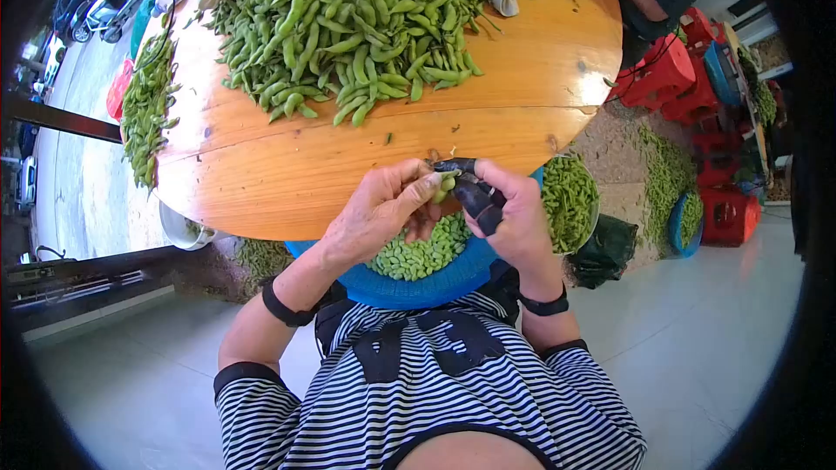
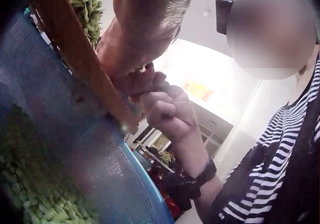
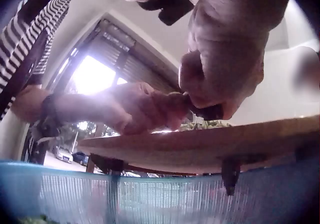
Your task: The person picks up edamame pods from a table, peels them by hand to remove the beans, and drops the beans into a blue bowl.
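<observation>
from my end of the feed, i had the left hand [image 1: 383, 202] at the near edge of the round, orange-brown wooden surface [image 1: 287, 178], its thumb and fingers pinching a small green bean pod [image 1: 446, 185]. the right hand [image 1: 520, 219] met it from the other side, fingers curled, with the black-covered thumb and forefinger closed on the same pod. so both sets of fingers stood narrow, with the pod between them, over the blue plastic mesh basket [image 1: 409, 294].

in that basket i could see loose, pale green beans [image 1: 418, 258], below both hands. farther back on the surface lay a large heap of green pods [image 1: 348, 35], well apart from the fingers. a round container of green pods [image 1: 568, 204] stood beyond the right hand, to its right. i could not tell from any view whether the held pod was split.
</observation>
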A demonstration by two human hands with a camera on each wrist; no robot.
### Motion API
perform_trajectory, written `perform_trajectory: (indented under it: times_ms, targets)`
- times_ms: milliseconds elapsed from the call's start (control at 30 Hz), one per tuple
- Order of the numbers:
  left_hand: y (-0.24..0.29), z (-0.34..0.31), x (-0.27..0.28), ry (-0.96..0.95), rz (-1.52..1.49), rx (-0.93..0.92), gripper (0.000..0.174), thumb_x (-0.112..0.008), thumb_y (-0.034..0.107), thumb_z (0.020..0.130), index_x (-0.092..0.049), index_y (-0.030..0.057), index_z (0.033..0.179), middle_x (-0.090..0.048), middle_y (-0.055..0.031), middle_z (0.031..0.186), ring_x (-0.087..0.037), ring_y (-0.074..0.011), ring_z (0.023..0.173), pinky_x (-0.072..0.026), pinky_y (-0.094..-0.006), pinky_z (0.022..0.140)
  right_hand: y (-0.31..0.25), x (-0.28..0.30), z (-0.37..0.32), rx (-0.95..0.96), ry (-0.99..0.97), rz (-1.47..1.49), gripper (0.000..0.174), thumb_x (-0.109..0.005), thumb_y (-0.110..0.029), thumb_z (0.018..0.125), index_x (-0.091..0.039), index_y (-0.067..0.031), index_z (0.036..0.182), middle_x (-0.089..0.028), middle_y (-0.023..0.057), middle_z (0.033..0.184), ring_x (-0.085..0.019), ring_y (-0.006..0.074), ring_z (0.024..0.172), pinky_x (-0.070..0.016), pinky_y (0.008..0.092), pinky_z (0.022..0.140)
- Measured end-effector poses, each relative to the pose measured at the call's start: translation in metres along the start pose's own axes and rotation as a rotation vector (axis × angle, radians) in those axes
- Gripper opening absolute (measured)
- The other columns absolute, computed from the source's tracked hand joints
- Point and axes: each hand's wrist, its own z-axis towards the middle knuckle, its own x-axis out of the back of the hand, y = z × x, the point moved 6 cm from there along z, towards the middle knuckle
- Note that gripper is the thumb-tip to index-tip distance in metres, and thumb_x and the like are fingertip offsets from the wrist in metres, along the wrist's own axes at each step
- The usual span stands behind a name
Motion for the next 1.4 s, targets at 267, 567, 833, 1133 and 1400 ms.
perform_trajectory:
  times_ms: [267,567,833,1133,1400]
  targets:
    - [0.002,-0.005,-0.009,0.071,-0.003,-0.161,0.017,-0.045,0.014,0.099,-0.056,0.0017,0.104,-0.055,-0.0024,0.081,-0.052,-0.0088,0.067,-0.0444,-0.0227,0.060,-0.033,-0.048,-0.021,0.663,0.369,-0.889,0.044,-0.069,0.005,0.065,-0.056,0.0003,0.107,-0.046,0.0155,0.086,-0.055,0.0358,0.071,-0.0464,0.0410,0.059]
    - [0.002,-0.004,-0.011,0.132,0.028,-0.101,0.014,-0.056,0.016,0.097,-0.059,0.0021,0.093,-0.057,-0.0037,0.072,-0.048,-0.0069,0.054,-0.0346,-0.0196,0.047,-0.040,-0.006,-0.019,0.519,0.398,-0.633,0.019,-0.066,0.001,0.073,-0.060,0.0018,0.092,-0.048,0.0132,0.073,-0.051,0.0280,0.064,-0.0396,0.0309,0.057]
    - [0.002,-0.002,-0.011,0.132,-0.004,-0.027,0.017,-0.057,0.016,0.097,-0.058,0.0031,0.086,-0.057,-0.0044,0.065,-0.046,-0.0067,0.048,-0.0299,-0.0192,0.040,-0.047,-0.015,-0.027,0.709,0.508,-0.714,0.022,-0.070,0.002,0.073,-0.065,0.0010,0.094,-0.051,0.0102,0.073,-0.054,0.0223,0.062,-0.0420,0.0287,0.056]
    - [-0.008,-0.001,-0.013,0.117,-0.191,-0.112,0.015,-0.058,0.014,0.097,-0.058,0.0007,0.089,-0.060,-0.0050,0.070,-0.051,-0.0075,0.053,-0.0356,-0.0203,0.043,-0.020,-0.015,-0.015,0.323,0.449,-0.272,0.018,-0.067,0.000,0.081,-0.065,0.0018,0.099,-0.053,0.0025,0.069,-0.052,0.0133,0.055,-0.0402,0.0256,0.049]
    - [0.029,-0.005,-0.032,-0.216,0.564,-0.453,0.013,-0.061,0.010,0.090,-0.068,0.0013,0.098,-0.066,-0.0063,0.089,-0.063,-0.0188,0.077,-0.0513,-0.0295,0.069,-0.020,0.038,-0.034,0.127,0.340,0.331,0.020,-0.056,-0.007,0.090,-0.064,0.0028,0.106,-0.055,-0.0012,0.066,-0.049,0.0068,0.049,-0.0344,0.0194,0.044]
